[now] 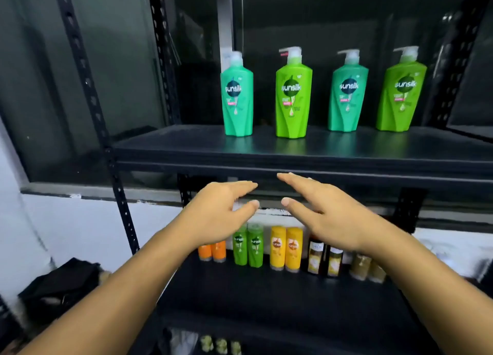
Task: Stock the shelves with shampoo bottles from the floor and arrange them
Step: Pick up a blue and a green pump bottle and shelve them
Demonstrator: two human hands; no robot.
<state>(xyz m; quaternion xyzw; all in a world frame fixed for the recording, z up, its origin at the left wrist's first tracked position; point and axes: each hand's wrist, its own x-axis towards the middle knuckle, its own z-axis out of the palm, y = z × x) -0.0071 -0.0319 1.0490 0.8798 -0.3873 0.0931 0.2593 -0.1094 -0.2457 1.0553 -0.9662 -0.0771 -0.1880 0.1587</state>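
A: So, stock's where?
B: On black steel shelving rack, upper shelf: four green plastic pump shampoo bottles, spaced apart. Left hand, right hand are held flat, empty.
A: Risk?
B: Small coloured bottles on lwr shelf could be toppled by forearms.

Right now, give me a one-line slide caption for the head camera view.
Empty left hand and right hand hover open; four pump bottles stand on the upper shelf, small bottles below.
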